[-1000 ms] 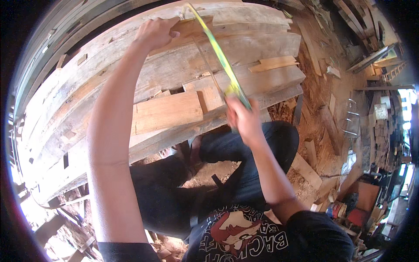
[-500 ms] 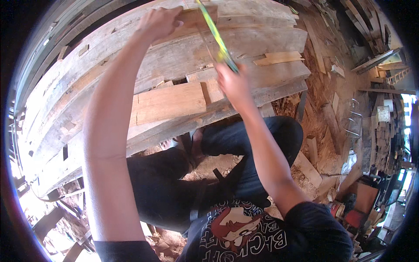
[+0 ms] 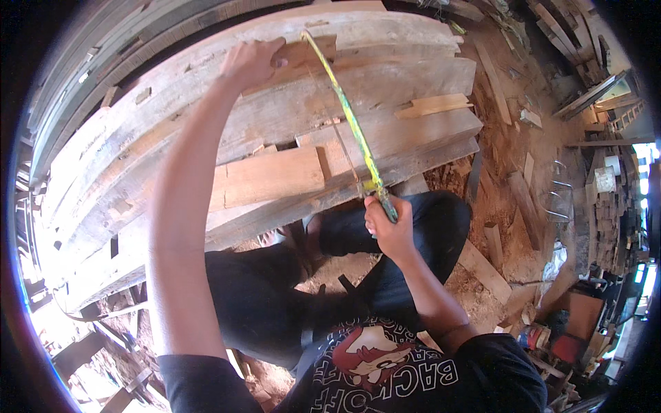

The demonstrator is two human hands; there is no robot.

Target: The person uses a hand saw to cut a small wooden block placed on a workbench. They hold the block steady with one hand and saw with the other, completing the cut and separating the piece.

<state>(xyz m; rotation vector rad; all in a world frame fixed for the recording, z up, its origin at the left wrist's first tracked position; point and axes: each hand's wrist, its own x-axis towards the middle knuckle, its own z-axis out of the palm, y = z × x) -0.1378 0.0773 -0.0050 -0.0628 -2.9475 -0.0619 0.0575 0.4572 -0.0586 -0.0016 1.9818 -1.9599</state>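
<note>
Head view: holds a yellow-and-green bow saw (image 3: 346,105) slantwise over the stacked timbers (image 3: 413,65), far tip at the brown board (image 3: 327,48), near end out past the timbers' edge, thin blade (image 3: 335,127) on the left of the frame. Grasps that near end in the right hand (image 3: 391,224), fingers closed around it. Rests the left hand (image 3: 251,63) at the brown board, holding no tool; cannot tell about any hooking of fingers over the edge. Just drawn back toward the body, probably near the rear end of a stroke; cannot tell about blade contact. Compared with half a second ago: far tip inside the picture instead of cut off at the top, right hand closer to the body, left hand still at the same wood. Farther out: pale plank (image 3: 268,175) on the near timbers, splintered piece (image 3: 435,106) to the right, sawdust-strewn floor (image 3: 499,172) beyond.
</note>
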